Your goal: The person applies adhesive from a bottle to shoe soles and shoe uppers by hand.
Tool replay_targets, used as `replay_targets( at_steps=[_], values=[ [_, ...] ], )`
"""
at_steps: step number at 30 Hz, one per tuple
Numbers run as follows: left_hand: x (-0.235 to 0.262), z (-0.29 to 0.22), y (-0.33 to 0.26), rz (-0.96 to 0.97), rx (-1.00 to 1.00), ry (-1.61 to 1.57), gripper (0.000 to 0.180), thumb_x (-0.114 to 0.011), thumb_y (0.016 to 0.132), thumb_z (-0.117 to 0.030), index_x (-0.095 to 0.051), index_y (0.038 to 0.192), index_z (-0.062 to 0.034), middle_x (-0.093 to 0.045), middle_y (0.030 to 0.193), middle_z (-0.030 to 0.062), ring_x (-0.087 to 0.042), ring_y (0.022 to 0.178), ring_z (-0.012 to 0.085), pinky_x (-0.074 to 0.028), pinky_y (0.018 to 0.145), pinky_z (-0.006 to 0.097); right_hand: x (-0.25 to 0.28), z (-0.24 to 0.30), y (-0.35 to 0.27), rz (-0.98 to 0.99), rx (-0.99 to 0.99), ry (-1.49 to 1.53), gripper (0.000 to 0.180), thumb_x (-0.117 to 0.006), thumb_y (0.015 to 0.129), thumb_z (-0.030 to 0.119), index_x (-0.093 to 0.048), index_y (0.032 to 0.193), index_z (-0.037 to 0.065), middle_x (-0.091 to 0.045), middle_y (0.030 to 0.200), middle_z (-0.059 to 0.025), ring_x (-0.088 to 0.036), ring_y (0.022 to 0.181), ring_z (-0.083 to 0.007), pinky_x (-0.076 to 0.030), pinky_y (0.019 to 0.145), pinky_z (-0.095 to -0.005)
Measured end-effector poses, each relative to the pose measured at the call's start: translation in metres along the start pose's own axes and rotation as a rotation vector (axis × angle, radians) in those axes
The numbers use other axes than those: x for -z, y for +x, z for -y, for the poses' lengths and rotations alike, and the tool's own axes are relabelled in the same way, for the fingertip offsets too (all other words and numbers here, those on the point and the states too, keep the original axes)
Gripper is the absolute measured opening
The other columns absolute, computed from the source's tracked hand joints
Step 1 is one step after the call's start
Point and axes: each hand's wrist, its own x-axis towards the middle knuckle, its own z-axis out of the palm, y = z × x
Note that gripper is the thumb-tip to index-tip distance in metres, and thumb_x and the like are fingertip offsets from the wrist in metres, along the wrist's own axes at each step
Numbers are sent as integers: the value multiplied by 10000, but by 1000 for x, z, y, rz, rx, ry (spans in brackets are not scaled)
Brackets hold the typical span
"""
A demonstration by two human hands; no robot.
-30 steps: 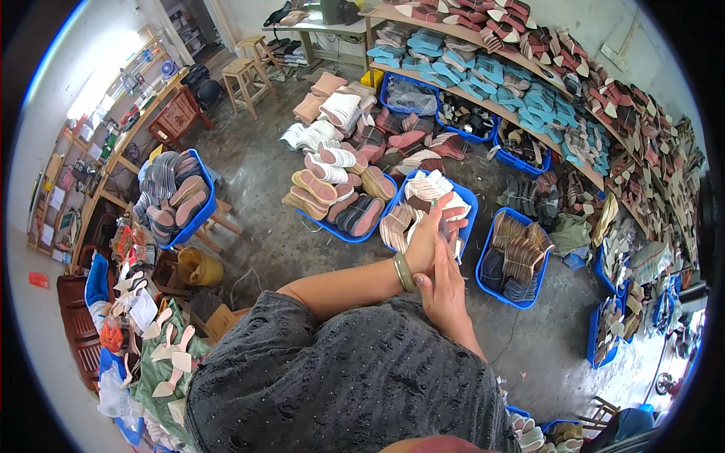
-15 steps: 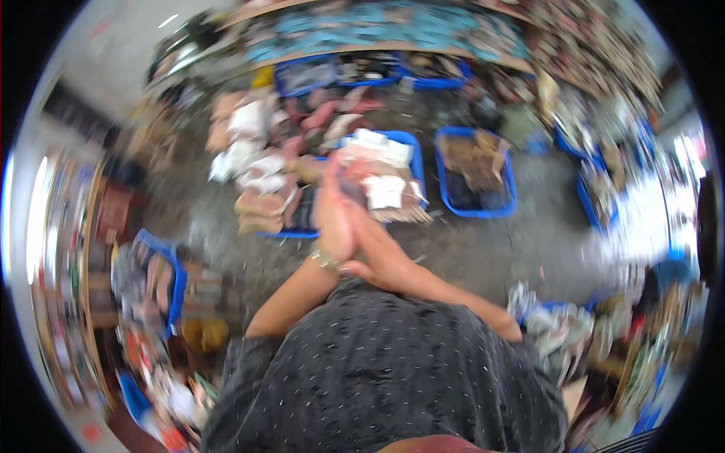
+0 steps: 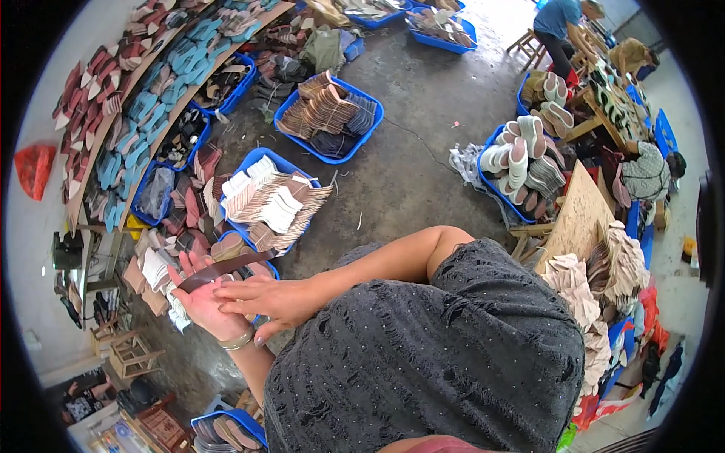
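Observation:
My left hand [image 3: 198, 300], with a bracelet at the wrist, lies palm up with its fingers spread over the left side of my lap. A long dark brown strip [image 3: 230, 266] lies across its palm and sticks out to the right. My right hand [image 3: 266, 298] reaches across my body. It rests flat over the heel of the left palm, fingertips just below the strip. Right under both hands stands a blue bin [image 3: 273, 269] of flat tan and pink pieces. I wear a dark grey speckled top [image 3: 430, 355].
Blue bins of stacked insoles [image 3: 276, 205] and of brown pieces [image 3: 329, 113] stand on the concrete floor [image 3: 408, 174]. Slanted shelves of shoes [image 3: 162, 83] run along the left. A wooden table [image 3: 580, 211] with piled soles is at my right. Two people [image 3: 563, 26] work at the far right.
My view has swung round the room. My hands, pressed together and raised before, now lie lower at my left, and the brown strip shows across the left palm.

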Motion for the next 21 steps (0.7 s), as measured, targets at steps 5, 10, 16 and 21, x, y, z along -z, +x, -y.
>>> replay_targets(
  at_steps=[5, 10, 16, 21],
  values=[
    [-42, 8, -21, 66, -30, 60, 545, -242, 947, -443, -209, 1379, -112, -365, 1342, 124, -354, 1228, 240, -271, 1035, 399, 9, 8, 13, -93, -55, -14, 831, -623, 758, 391, -206, 1375, 22, -103, 1449, -209, -82, 1355, -331, -152, 1033, -506],
    [-49, 21, -23, 26, -17, 78, 529, -184, 956, -432, -227, 1371, -107, -382, 1334, 150, -393, 1205, 258, -301, 1012, 404, 20, 13, 4, -136, -146, 34, 799, -604, 781, 367, -195, 1392, 54, -155, 1443, -195, -88, 1354, -326, -153, 1027, -508],
    [-35, 3, -13, 109, -75, 104, 540, -212, 954, -433, -173, 1372, -94, -302, 1373, 154, -365, 1227, 256, -288, 1034, 408, 8, 6, -6, -91, -2, 3, 773, -529, 797, 497, -275, 1361, 33, -177, 1445, -167, -107, 1354, -307, -73, 1046, -532],
    [-34, 9, -29, 85, -56, -31, 528, -223, 951, -444, -210, 1378, -134, -346, 1356, 136, -360, 1232, 242, -292, 1024, 390, 6, 15, 11, -132, 17, -66, 779, -529, 788, 488, -282, 1347, 5, -227, 1413, -190, -175, 1328, -318, -94, 1049, -519]
  ],
)
